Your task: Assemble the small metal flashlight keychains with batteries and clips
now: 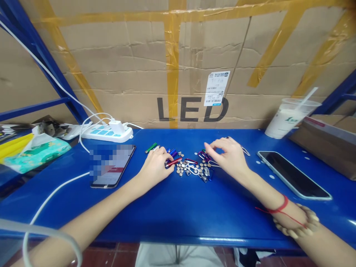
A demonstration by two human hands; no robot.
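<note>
A: Condition and position of the piece in hand?
B: A slim, shiny red metallic cylinder [174, 162], lying almost level, projects from the left hand [156, 163] toward the loose pile. Thumb and fingers are clamped on its near end.
A: The right hand [229, 155]?
B: Over the pile's right side, thumb extended. Its other fingers are mostly hidden; I cannot tell whether they grip anything.
A: Surroundings?
B: Small round silver metal pieces [182, 168] lie between the hands, mixed with a looped silver carabiner [194, 170]. A green metallic cylinder [151, 148] lies beyond the left hand, on the glossy blue tabletop [167, 218].
A: Obstructions?
B: Both hands cover parts of the pile. A dark-screened phone in a pale case [294, 174] lies right of it; a white power strip [107, 133] stands at far left.
</note>
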